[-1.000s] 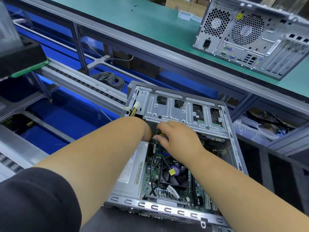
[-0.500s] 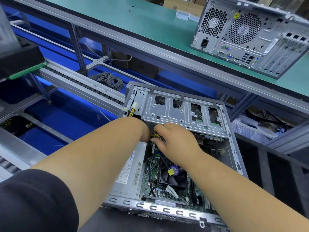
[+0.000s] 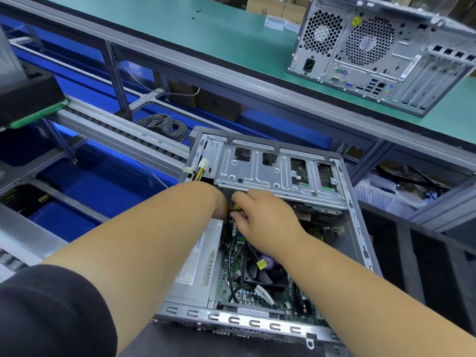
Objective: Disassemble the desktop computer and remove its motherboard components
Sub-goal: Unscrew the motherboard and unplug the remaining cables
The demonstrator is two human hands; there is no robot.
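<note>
Head view: the open grey steel desktop computer case lies flat near the dark worktop's front edge. The right hand pinches a small yellow-wired plastic connector under the silver drive cage; the left hand is hidden, grip unknowable. The plug likely seats stiffly and its wires are fragile, so grip its body

The desktop computer lies open on its side in front of me, silver drive cage across the far end. Below it the green motherboard faces up, with a black cooling fan and black cables on it.
</note>
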